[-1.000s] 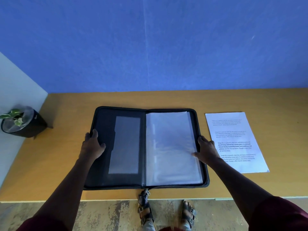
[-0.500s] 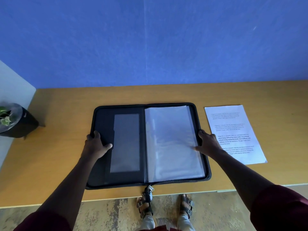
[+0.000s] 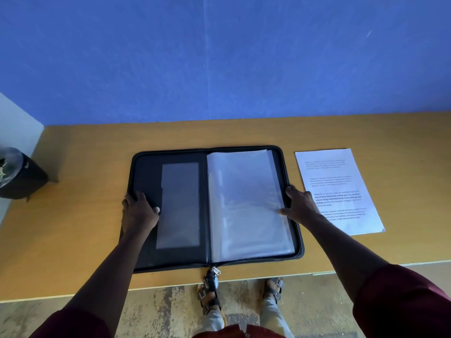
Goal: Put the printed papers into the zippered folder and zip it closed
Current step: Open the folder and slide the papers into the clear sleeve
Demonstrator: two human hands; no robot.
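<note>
The black zippered folder (image 3: 146, 172) lies spread open on the wooden table (image 3: 80, 215). Its left half shows a clear pocket (image 3: 179, 206), and its right half holds clear plastic sleeves (image 3: 246, 203). My left hand (image 3: 139, 211) rests flat on the folder's left edge. On the right edge rests my right hand (image 3: 301, 206), thumb touching the sleeves. The zipper pull (image 3: 214, 272) hangs over the table's front edge at the spine. The printed papers (image 3: 341, 172) lie flat on the table just right of the folder, partly behind my right hand.
A dark pot with a small plant (image 3: 17, 176) stands at the table's left end by a white wall. A blue wall rises behind the table. Below the front edge I see a patterned floor and sandalled feet (image 3: 274, 287).
Both hands stay on the folder's edges. The view has shifted, so the folder and papers sit slightly higher and closer to the front edge in frame; nothing on the table has moved.
</note>
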